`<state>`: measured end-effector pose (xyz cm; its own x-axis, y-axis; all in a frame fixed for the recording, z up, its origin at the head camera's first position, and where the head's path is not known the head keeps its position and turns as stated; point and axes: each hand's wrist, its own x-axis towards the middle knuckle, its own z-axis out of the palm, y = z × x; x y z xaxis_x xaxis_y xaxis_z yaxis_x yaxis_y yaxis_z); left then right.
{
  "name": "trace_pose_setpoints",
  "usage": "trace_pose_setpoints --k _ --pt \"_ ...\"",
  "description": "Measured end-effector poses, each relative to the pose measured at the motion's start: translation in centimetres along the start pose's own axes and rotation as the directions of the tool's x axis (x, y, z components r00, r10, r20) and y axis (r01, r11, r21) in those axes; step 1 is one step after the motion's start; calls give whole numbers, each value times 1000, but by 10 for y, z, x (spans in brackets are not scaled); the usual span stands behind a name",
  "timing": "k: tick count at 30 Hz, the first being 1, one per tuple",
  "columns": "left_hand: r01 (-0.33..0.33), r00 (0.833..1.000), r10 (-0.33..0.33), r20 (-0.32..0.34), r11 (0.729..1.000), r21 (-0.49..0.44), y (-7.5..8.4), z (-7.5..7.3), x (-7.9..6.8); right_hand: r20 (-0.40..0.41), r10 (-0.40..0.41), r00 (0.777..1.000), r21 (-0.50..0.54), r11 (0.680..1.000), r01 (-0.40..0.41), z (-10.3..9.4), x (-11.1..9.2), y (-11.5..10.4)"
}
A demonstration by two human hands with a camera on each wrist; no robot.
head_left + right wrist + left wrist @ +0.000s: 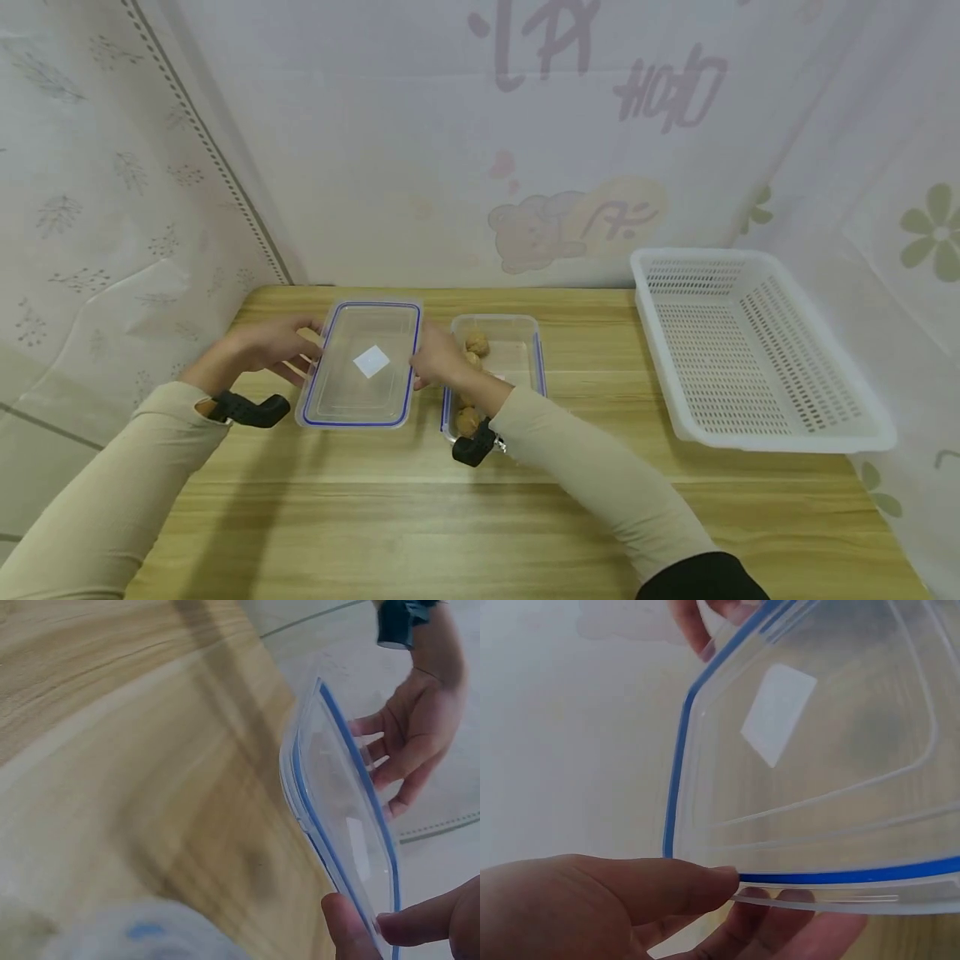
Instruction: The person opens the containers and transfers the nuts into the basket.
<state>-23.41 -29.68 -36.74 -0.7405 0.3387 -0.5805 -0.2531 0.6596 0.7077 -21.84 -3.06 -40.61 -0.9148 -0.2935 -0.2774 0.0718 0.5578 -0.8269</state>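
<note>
A clear plastic lid [337,400] with a blue seal and a white square label [371,362] is held over the table, left of a clear food container [495,319]. My left hand [276,343] holds its left edge, thumb on top and fingers beneath in the left wrist view. At the opposite edge, my right hand [441,354] pinches the lid [341,750] between thumb and finger. Several round, rough brown pieces like walnuts [477,342] lie along the container's left side, partly covered by my right hand and forearm.
A white perforated plastic basket [660,358] stands on the right of the wood-grain table [420,517]. Behind the table hangs a pale printed curtain [390,167]. Each wrist bears a black camera mount [251,410].
</note>
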Motion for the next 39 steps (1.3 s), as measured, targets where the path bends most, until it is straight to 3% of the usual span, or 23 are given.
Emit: trace_pose_setpoints --k 14,30,39 --pt "80 996 -80 36 997 0 -33 4 13 2 128 992 -198 972 -125 35 15 2" --pt "115 993 -116 18 992 60 -44 19 21 29 101 994 -424 902 -80 57 15 14" --pt "148 989 -148 -5 985 94 -44 22 24 96 96 991 -299 952 -63 47 4 9"
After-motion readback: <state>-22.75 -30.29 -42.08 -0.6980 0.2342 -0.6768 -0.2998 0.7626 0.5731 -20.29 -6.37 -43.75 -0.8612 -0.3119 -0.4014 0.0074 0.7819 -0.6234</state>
